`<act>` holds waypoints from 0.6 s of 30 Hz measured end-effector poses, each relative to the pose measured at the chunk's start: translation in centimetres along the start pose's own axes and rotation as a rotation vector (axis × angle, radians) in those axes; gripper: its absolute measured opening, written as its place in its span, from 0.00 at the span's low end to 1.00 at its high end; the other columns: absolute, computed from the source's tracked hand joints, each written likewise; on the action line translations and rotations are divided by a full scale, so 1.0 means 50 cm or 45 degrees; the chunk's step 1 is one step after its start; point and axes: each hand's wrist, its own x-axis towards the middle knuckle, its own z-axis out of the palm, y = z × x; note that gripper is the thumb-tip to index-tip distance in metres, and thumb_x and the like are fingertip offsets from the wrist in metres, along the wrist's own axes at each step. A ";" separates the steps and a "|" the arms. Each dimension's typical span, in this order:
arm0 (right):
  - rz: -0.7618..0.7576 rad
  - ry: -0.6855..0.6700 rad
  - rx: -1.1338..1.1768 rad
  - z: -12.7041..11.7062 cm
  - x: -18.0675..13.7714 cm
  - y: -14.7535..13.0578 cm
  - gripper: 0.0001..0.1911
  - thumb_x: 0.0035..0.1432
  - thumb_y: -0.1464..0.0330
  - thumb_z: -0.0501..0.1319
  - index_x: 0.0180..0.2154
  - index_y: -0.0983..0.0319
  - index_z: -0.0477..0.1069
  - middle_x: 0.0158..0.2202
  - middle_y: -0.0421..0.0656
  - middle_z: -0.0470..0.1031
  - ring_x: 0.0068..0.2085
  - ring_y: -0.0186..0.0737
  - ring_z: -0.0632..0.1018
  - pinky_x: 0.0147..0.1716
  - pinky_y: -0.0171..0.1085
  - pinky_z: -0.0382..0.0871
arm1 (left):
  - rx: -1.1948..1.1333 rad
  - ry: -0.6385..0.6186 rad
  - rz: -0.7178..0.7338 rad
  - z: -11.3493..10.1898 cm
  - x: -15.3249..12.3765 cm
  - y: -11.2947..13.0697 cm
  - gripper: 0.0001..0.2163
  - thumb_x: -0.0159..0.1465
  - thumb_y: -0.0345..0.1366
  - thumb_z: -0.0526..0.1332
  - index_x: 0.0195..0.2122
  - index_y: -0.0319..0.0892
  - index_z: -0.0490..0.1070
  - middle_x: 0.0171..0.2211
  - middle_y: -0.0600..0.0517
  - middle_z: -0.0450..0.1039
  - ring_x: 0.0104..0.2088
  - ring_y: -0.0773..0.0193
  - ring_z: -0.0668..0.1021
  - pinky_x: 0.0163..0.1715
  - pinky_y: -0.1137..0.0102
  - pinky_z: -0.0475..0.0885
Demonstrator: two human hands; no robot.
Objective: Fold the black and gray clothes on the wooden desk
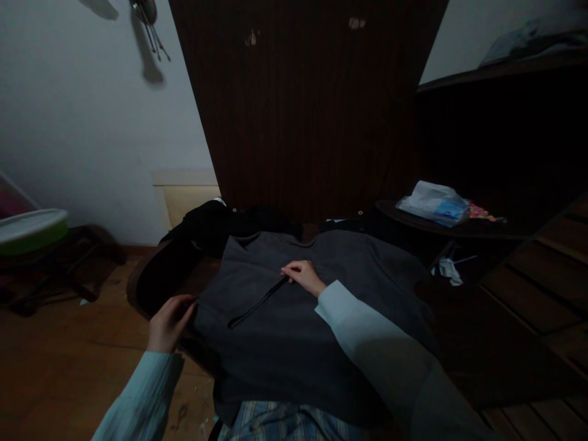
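Note:
A dark grey garment [294, 318] lies spread over a surface in front of me, with a dark strap or zip line across its chest. My left hand [169, 321] grips the garment's left edge, fingers curled round the cloth. My right hand [303, 274] rests on the middle of the garment, fingers pressed down at the upper end of the dark strap. Both arms wear pale blue sleeves. A plaid cloth [285, 422] shows under the garment's near edge.
A dark wooden wardrobe [303, 104] stands behind. Black clothing [206, 226] is piled at the back left. A side shelf [459, 228] at right holds a white plastic packet [434, 203]. A green and white basin [30, 229] sits at left on the wooden floor [68, 361].

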 end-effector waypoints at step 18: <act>0.130 -0.169 0.187 0.016 0.008 0.009 0.15 0.35 0.63 0.66 0.21 0.62 0.61 0.17 0.33 0.64 0.19 0.28 0.67 0.20 0.29 0.59 | 0.002 -0.213 -0.044 0.012 0.017 -0.004 0.09 0.51 0.39 0.51 0.24 0.42 0.68 0.31 0.48 0.70 0.35 0.60 0.74 0.40 0.65 0.69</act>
